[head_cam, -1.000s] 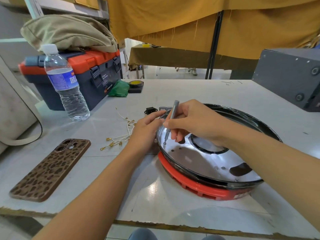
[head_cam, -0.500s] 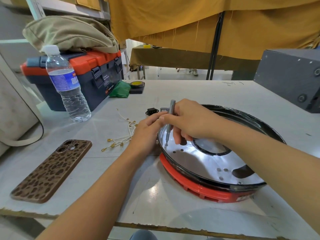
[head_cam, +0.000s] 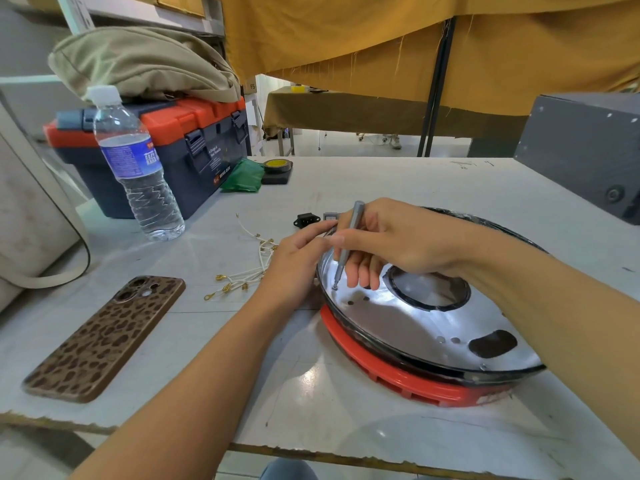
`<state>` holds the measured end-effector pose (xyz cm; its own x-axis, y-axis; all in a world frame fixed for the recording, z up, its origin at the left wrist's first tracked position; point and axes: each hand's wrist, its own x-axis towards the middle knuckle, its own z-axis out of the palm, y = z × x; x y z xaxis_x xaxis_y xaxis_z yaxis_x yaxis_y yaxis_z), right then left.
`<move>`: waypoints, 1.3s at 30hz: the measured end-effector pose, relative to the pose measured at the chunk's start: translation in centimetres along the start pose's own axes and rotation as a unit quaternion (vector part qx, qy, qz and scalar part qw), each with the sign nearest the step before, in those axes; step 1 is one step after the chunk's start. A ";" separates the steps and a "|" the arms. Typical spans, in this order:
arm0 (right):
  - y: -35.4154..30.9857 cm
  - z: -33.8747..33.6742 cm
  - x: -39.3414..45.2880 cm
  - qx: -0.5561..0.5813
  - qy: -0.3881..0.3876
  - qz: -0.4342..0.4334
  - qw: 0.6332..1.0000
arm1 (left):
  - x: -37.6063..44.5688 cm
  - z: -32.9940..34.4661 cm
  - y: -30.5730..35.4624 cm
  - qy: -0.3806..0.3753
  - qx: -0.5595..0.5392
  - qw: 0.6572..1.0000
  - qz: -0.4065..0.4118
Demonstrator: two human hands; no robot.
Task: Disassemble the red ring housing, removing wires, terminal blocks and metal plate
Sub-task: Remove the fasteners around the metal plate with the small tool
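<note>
Head view: right hand (head_cam: 391,237) pinches screwdriver (head_cam: 348,242) on stiff, slick metal plate (head_cam: 398,323); left hand (head_cam: 294,261), fingers relaxed, steadies its rim.

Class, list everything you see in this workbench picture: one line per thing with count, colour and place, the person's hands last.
ring housing: 1, red, table right
metal plate: 1, silver, on housing
screwdriver: 1, grey, tip on plate
wires: bundle, white, table centre
connector: 1, black, behind wires
phone: 1, leopard-print, table left
water bottle: 1, clear
toolbox: 1, navy-orange, back left
tape roll: 1, black
left hand: at plate rim
right hand: holds screwdriver
</note>
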<state>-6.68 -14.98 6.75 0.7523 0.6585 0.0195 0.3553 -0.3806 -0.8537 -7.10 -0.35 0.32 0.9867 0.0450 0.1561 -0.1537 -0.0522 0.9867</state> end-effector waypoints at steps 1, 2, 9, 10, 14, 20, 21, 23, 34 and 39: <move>0.0 -0.1 -0.1 0.003 -0.008 -0.001 1.000 | 0.0 0.0 0.0 -0.001 0.000 1.000 0.000; -0.1 -0.2 -0.1 0.003 -0.014 0.001 1.000 | 0.0 0.0 0.0 -0.003 0.002 1.000 0.000; -0.4 -0.3 0.4 -0.036 -0.004 0.035 0.999 | -0.1 -0.1 -0.1 -0.009 0.000 1.000 0.008; -0.5 -0.1 0.5 -0.048 0.004 0.040 0.998 | -0.1 0.0 -0.1 -0.008 -0.003 1.000 0.008; -0.6 0.3 0.9 -0.186 0.082 0.054 0.978 | 0.1 0.0 0.0 -0.004 0.007 1.000 0.003; -0.5 1.2 1.2 -0.117 0.110 0.068 0.985 | 0.1 0.0 -0.1 -0.007 0.009 1.000 0.003; -0.4 1.2 1.3 -0.080 0.111 0.078 0.988 | 0.2 0.0 -0.1 -0.005 0.011 1.000 0.005; -0.4 1.2 1.3 -0.047 0.119 0.093 0.987 | 0.2 0.0 -0.1 -0.004 0.023 1.000 0.009; -0.7 1.3 1.2 -0.230 0.144 0.079 0.959 | 0.2 0.0 0.0 -0.001 0.044 0.999 0.000; -0.9 1.4 1.1 -0.213 0.116 0.071 0.967 | 0.2 0.0 0.1 -0.011 0.020 1.000 0.007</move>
<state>-6.94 -12.98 6.81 0.8972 0.4351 0.0758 0.3983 -0.7229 -0.5646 -6.94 -0.39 0.43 0.9854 0.0217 0.1687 -0.1661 -0.0917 0.9818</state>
